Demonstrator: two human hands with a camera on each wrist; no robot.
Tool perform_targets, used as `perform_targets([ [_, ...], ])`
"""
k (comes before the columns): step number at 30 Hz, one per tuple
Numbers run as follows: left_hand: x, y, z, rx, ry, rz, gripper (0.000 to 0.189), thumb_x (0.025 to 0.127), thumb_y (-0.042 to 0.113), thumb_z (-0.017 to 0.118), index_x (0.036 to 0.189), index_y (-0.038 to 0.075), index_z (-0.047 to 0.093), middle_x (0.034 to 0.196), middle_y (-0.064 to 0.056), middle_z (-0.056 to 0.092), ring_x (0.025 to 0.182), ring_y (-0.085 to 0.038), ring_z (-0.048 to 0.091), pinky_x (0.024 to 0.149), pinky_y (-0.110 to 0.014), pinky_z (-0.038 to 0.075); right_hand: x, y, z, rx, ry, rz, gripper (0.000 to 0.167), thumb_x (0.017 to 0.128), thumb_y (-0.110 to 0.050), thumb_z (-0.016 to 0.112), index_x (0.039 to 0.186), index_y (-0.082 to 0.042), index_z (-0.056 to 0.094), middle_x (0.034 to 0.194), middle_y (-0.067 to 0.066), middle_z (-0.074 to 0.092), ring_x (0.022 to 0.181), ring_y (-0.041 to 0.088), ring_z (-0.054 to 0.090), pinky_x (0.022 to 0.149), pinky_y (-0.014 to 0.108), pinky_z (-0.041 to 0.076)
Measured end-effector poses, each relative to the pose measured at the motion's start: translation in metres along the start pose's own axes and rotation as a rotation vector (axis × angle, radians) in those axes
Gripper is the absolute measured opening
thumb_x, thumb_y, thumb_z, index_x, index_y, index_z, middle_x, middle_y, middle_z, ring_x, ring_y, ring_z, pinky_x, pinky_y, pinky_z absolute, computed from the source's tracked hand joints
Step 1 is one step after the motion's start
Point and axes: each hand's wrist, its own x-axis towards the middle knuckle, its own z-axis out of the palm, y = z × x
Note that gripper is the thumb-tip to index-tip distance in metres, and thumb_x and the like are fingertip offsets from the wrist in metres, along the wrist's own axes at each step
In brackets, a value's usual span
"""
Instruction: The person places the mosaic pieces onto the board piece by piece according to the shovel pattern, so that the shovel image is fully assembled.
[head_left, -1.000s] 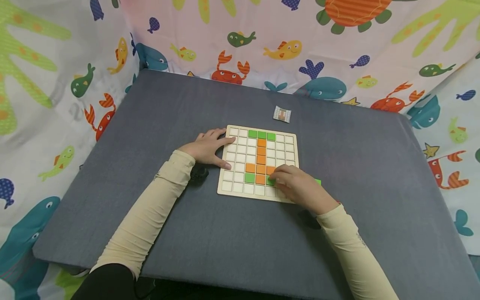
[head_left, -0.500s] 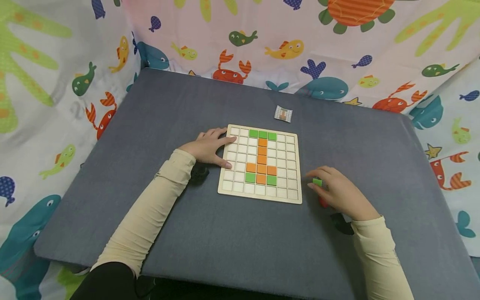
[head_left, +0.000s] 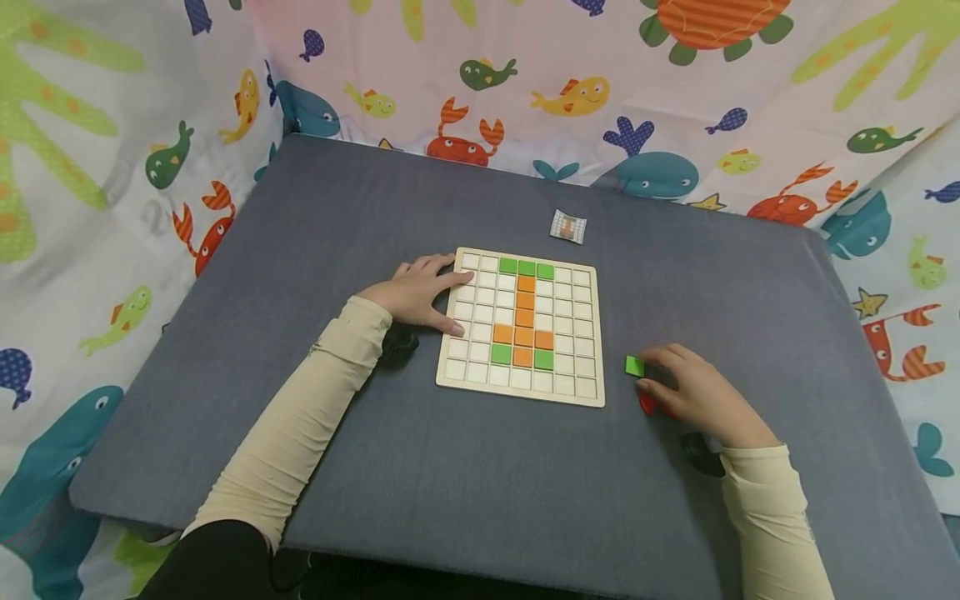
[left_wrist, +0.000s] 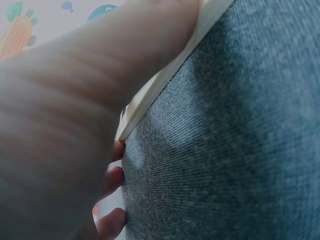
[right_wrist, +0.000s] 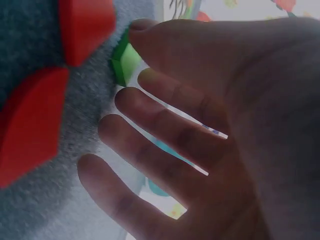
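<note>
A square wooden board with a grid of pale cells lies mid-table. Several orange tiles and green tiles fill some of its cells. My left hand rests on the board's left edge, thumb and forefinger spread over it. Right of the board, a loose green square tile lies on the cloth beside the fingertips of my right hand. In the right wrist view those fingers are extended and grip nothing. Two red pieces with slanted or curved edges lie near them, partly hidden by the hand in the head view.
A small printed card with a grid picture lies behind the board. Grey cloth covers the table. A curtain printed with sea animals stands along the table's back and sides.
My right hand has left the board's lower right part and moved right, past the loose green tile, to the red pieces. My left hand stays on the board's edge.
</note>
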Motion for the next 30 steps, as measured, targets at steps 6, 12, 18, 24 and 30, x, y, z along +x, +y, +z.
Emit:
perform_targets([
  [6,-0.001,0.000,-0.002,0.003,0.004,-0.001,0.097,0.077,0.062,0.070,0.154,0.028,0.021,0.161,-0.010,0.005,0.147,-0.032,0.005,0.113,-0.055,0.012,0.005,0.003,0.006,-0.035,0.026,-0.014,0.030,0.083,-0.009,0.074,0.110,0.001,0.065,0.104,0.014,0.062,0.097,0.030,0.059,0.083,0.049,0.047],
  [12,0.000,-0.001,-0.001,0.005,-0.001,0.009,0.097,0.077,0.063,0.068,0.154,0.028,0.020,0.161,-0.010,0.005,0.147,-0.031,0.005,0.113,-0.054,0.012,0.007,0.004,0.010,-0.056,0.062,-0.061,0.027,0.080,-0.005,0.075,0.105,0.001,0.066,0.097,0.012,0.061,0.089,0.027,0.058,0.077,0.046,0.048],
  [18,0.000,-0.001,0.000,0.000,-0.004,0.009,0.097,0.077,0.063,0.068,0.154,0.028,0.020,0.161,-0.010,0.004,0.147,-0.031,0.004,0.113,-0.054,0.011,0.007,0.005,0.012,-0.057,0.074,-0.077,0.025,0.079,-0.004,0.076,0.102,0.000,0.067,0.095,0.011,0.061,0.086,0.026,0.059,0.075,0.044,0.048],
  [24,0.000,-0.001,-0.001,-0.003,-0.009,-0.001,0.097,0.077,0.063,0.069,0.154,0.029,0.020,0.161,-0.010,0.004,0.147,-0.031,0.004,0.113,-0.055,0.011,0.009,0.006,0.009,-0.062,0.047,-0.060,0.024,0.080,-0.005,0.075,0.101,0.000,0.066,0.096,0.011,0.062,0.088,0.026,0.060,0.077,0.045,0.049],
  [30,0.001,-0.003,0.002,0.008,-0.007,-0.010,0.097,0.077,0.065,0.068,0.154,0.031,0.019,0.161,-0.008,0.004,0.147,-0.030,0.003,0.113,-0.054,0.011,0.011,0.001,0.005,-0.065,0.020,-0.050,0.024,0.082,-0.006,0.074,0.103,0.001,0.066,0.098,0.012,0.062,0.090,0.027,0.060,0.079,0.046,0.049],
])
